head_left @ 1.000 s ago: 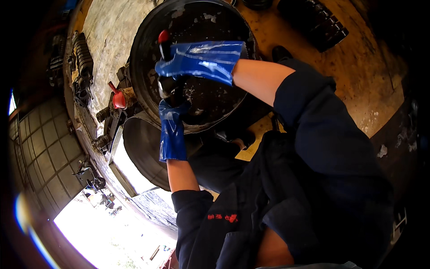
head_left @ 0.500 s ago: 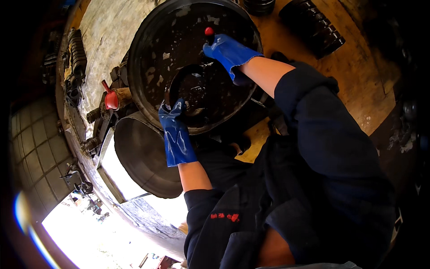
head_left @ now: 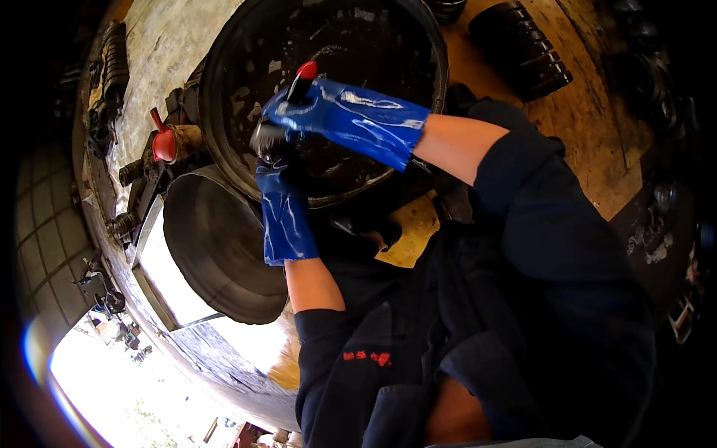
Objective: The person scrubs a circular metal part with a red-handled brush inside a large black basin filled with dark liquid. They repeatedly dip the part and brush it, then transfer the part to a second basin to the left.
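Note:
Both my hands wear blue rubber gloves over a large round black basin (head_left: 213,123) of dark, wet liquid. My right hand (head_left: 347,118) is closed round a brush with a red-tipped handle (head_left: 305,75). The brush's blurred bristles (head_left: 267,138) point down, just above the fingers of my left hand (head_left: 282,209). That hand is closed at the near left of the basin, on a dark round ring (head_left: 297,163) that is mostly lost against the dark liquid and hidden by my right glove.
A ribbed black stack of rings (head_left: 519,51) lies on the wooden surface (head_left: 590,142) at the right. Left of the basin sits a red scoop (head_left: 163,143). Below it is a big dark metal tub (head_left: 224,246). A ribbed dark part (head_left: 113,67) lies farther left.
My right hand has brought the brush left and nearer, from the basin's far right to just above my left hand. My left hand has shifted slightly left.

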Available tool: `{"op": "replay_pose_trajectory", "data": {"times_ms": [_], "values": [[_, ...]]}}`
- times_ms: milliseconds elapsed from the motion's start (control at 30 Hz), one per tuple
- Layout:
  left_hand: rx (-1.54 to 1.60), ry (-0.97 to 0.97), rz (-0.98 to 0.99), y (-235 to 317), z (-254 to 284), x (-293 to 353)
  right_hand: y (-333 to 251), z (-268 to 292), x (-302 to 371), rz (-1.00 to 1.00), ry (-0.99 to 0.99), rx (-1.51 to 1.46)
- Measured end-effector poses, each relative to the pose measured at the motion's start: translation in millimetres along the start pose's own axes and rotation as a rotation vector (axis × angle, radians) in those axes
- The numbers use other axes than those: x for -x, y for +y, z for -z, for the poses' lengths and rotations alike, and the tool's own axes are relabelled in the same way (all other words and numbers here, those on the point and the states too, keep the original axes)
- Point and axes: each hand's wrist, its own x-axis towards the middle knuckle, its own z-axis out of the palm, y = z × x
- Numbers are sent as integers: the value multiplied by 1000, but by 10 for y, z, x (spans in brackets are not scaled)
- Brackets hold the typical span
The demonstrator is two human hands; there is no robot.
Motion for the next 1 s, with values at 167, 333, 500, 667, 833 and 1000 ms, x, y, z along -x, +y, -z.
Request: {"op": "replay_pose_trajectory", "data": {"times_ms": [167, 333, 500, 667, 833, 1000], "values": [[906, 389, 469, 406, -246, 89, 331, 249, -25, -102, 252, -440], [812, 365, 448, 454, -64, 218, 406, 230, 133, -434, 417, -380], [763, 252, 385, 658, -261, 102, 937, 326, 80, -362, 417, -282], [725, 228, 408, 709, -133, 137, 621, 14, 385, 448, 240, 547], [746, 205, 368, 825, -116, 208, 428, -76, 154, 807, -18, 1302], [614, 176, 388, 696, -102, 139, 534, -209, 38, 270, 14, 1135]]}}
